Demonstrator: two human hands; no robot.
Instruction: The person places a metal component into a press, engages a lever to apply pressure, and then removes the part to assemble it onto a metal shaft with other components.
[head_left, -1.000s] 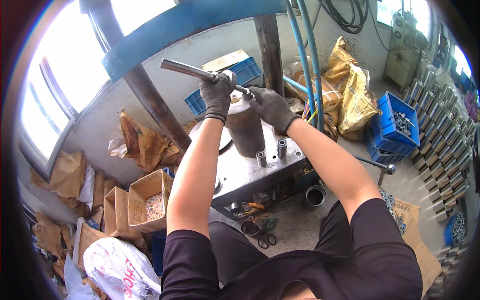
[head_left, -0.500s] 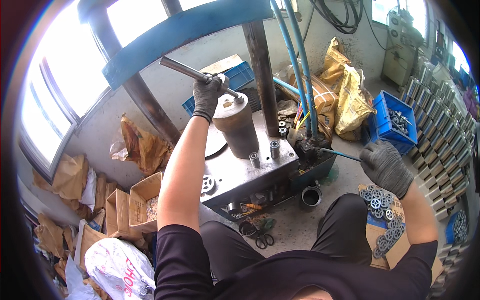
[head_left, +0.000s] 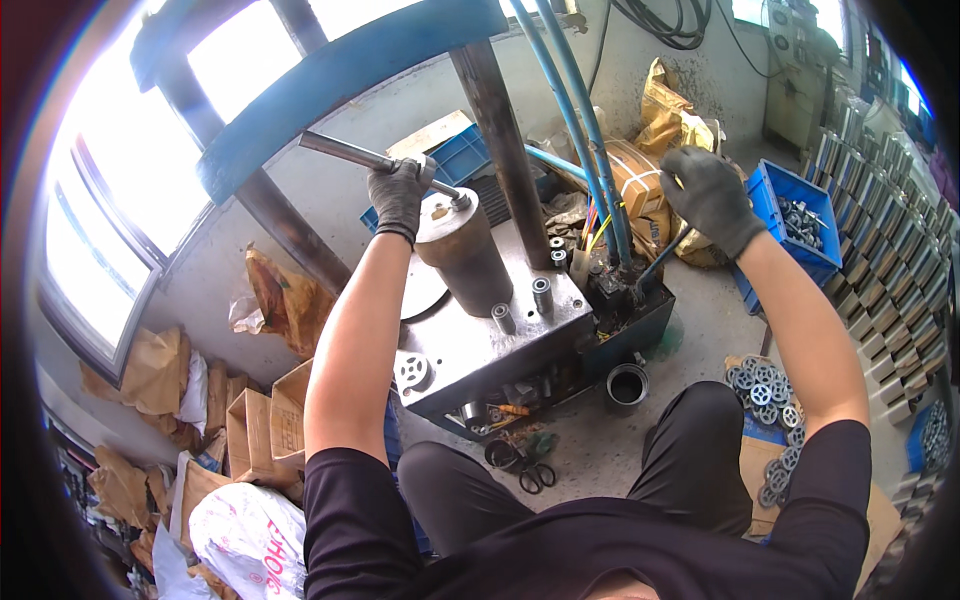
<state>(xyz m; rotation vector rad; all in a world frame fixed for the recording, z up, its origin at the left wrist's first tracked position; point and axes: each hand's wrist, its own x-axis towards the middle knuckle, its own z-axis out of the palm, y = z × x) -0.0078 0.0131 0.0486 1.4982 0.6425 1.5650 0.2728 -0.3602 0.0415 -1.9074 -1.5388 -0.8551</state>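
My left hand [head_left: 397, 200], in a dark glove, is closed round a steel rod [head_left: 345, 149] near its collar. The rod is tilted, and its thin lower end meets the top of a thick metal cylinder [head_left: 470, 258] standing on the press's steel table [head_left: 455, 345]. My gloved right hand [head_left: 712, 198] is closed on the upper end of a lever [head_left: 660, 257] that slants up from the oily pump block [head_left: 612, 290]. The hand hides the lever's end. Small ribbed metal sleeves [head_left: 542, 295] stand in front of the cylinder, and a spoked metal disc [head_left: 411, 373] lies at the table's left corner.
Blue press crossbeam [head_left: 350, 85] and dark columns [head_left: 505, 150] frame the table. Blue hoses [head_left: 590, 130] rise by the pump. A blue crate [head_left: 800, 225] of metal parts stands right, with spoked discs [head_left: 765, 390] nearer me. A black cup [head_left: 627, 385] and scissors [head_left: 537, 478] lie on the floor.
My right hand has moved up and slightly left, raising the lever to a steeper slant. The left hand keeps its hold on the rod. The whole view has shifted a little.
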